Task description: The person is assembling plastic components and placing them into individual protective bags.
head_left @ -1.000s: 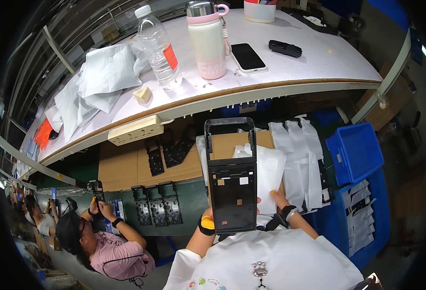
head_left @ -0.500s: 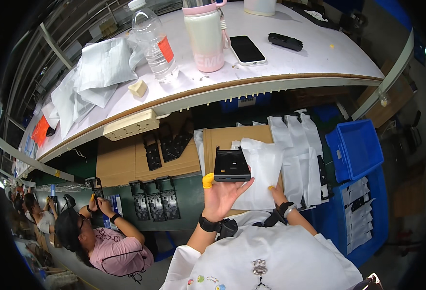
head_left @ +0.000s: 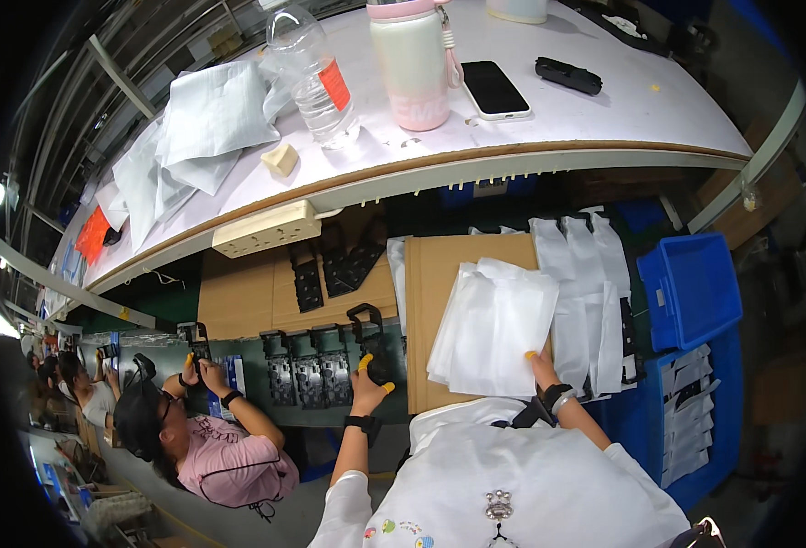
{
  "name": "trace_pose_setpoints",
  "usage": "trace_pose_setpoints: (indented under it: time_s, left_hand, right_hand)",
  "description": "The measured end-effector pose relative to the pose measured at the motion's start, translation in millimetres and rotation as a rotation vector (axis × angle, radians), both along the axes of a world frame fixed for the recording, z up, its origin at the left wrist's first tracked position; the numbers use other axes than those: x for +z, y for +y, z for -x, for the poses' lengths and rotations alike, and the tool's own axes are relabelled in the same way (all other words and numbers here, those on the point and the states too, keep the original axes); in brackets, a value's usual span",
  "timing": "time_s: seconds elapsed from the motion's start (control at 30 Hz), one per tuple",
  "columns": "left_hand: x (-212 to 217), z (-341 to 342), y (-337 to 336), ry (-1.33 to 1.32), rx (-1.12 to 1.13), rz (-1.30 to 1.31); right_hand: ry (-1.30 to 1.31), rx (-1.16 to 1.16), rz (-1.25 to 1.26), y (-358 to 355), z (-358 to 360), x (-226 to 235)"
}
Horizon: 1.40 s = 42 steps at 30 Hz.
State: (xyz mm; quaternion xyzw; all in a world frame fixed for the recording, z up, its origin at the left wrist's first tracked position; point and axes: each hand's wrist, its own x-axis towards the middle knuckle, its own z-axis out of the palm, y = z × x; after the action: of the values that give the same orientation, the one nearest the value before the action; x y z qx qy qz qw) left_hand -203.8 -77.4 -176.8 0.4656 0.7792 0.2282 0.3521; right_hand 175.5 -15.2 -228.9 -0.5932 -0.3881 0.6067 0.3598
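Note:
My left hand (head_left: 367, 395), with yellow finger cots on two fingertips, grips the near end of a black plastic housing (head_left: 377, 347). An arched loop stands at that housing's far end. Beside it, to the left, several similar black housings (head_left: 308, 374) lie in a row on the green bench. My right hand (head_left: 543, 372) is closed on the near right edge of a loose stack of white pouches (head_left: 494, 320). Its yellow-tipped thumb lies on top; the fingers beneath are partly hidden. The stack rests on a brown cardboard sheet (head_left: 424, 274).
More white pouches (head_left: 575, 310) lie right of the cardboard. Blue bins (head_left: 691, 290) stand at the right, the lower one holding filled pouches. A shelf (head_left: 549, 119) with a bottle (head_left: 316, 87), tumbler (head_left: 409, 68) and phone (head_left: 496, 89) overhangs the bench. A co-worker (head_left: 229, 457) sits at left.
My left hand has moved left and down from in front of the pouches, bringing the black housing to the row. My right hand stays at the pouches. The whole view has shifted slightly.

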Motion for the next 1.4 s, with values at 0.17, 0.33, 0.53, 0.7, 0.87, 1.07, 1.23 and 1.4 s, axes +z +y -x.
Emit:
trace_pose_setpoints:
  time_s: [0.17,0.33,0.53,0.7,0.87,1.07,1.23,1.4]
  left_hand:
    - [-33,11,-11,0.329,0.144,0.109]
    - [-16,-4,18,0.452,0.097,-0.068]
    - [82,-114,100,-0.015,-0.243,-0.389]
    - [87,-196,174,0.033,-0.709,-0.524]
    - [53,-302,230,0.248,-1.047,-0.46]
    - [2,-363,260,0.487,-0.699,0.271]
    - [-21,-349,271,0.701,-0.565,0.307]
    - [-15,-328,280,0.59,-0.515,0.233]
  right_hand:
    - [0.006,0.032,0.055,3,-5,-5]
    - [0.007,-0.014,-0.004,-2,-2,-9]
    - [0.0,-0.059,-0.097,-4,0,-14]
    - [-0.454,0.157,-0.079,-5,3,5]
    - [-0.536,0.226,-0.011,-3,4,20]
    - [-0.482,0.167,-0.12,-2,6,24]
    - [-0.4,0.134,-0.073,-3,8,21]
    - [-0.333,0.082,-0.13,-6,11,2]
